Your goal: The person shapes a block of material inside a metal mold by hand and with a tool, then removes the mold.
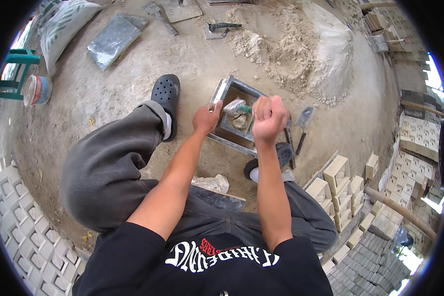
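Observation:
A grey rectangular mould frame (249, 87) sits on the dusty ground between my feet, with a shaped piece inside its opening. My left hand (207, 118) grips the left side of the frame, its thumb up on the rim. Over the opening, my right hand (270, 118) is closed in a fist around the green handle of a brush. The whitish head of the brush (236, 105) points left into the mould and is slightly blurred. What lies under the brush head is partly hidden.
Right of the mould lies a trowel (305, 117). A sand heap (306, 54) rises beyond it. Cast blocks (336, 173) are stacked at the near right. Far left are a flat plate (114, 40), a bucket (37, 90) and a green stool (19, 61).

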Motion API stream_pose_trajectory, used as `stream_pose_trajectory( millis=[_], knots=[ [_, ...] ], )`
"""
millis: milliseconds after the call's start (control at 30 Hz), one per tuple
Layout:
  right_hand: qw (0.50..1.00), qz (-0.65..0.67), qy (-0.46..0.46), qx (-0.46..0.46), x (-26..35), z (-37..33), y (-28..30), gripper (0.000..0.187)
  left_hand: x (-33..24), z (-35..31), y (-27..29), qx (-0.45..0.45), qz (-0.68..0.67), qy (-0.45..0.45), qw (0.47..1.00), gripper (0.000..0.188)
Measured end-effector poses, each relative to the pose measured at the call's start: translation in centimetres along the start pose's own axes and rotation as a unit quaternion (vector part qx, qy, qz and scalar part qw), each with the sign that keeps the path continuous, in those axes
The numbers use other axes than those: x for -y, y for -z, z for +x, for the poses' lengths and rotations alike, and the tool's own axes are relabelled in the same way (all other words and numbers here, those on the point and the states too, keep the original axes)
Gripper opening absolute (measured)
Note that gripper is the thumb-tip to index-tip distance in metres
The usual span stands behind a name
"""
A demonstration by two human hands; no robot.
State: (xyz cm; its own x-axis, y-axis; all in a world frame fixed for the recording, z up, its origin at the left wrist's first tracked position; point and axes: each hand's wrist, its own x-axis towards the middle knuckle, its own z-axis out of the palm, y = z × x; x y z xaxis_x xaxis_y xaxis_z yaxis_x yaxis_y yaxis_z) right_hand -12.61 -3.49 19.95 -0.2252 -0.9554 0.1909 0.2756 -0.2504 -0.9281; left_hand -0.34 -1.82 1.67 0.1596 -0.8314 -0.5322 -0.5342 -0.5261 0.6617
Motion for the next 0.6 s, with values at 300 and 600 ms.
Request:
stream_pose_trajectory(
  millis=[300,600],
  knots=[
    [0.997,0.013,-0.022,0.074,-5.0,4.1,0.1,0.046,0.1,-0.1,0.1,-0.018,0.005,0.006,1.0,0.065],
    [0.992,-0.118,-0.038,0.021,-10.9,3.2,2.9,0.045,-0.6,-0.5,-0.5,-0.024,0.013,0.002,1.0,0.063]
  ],
)
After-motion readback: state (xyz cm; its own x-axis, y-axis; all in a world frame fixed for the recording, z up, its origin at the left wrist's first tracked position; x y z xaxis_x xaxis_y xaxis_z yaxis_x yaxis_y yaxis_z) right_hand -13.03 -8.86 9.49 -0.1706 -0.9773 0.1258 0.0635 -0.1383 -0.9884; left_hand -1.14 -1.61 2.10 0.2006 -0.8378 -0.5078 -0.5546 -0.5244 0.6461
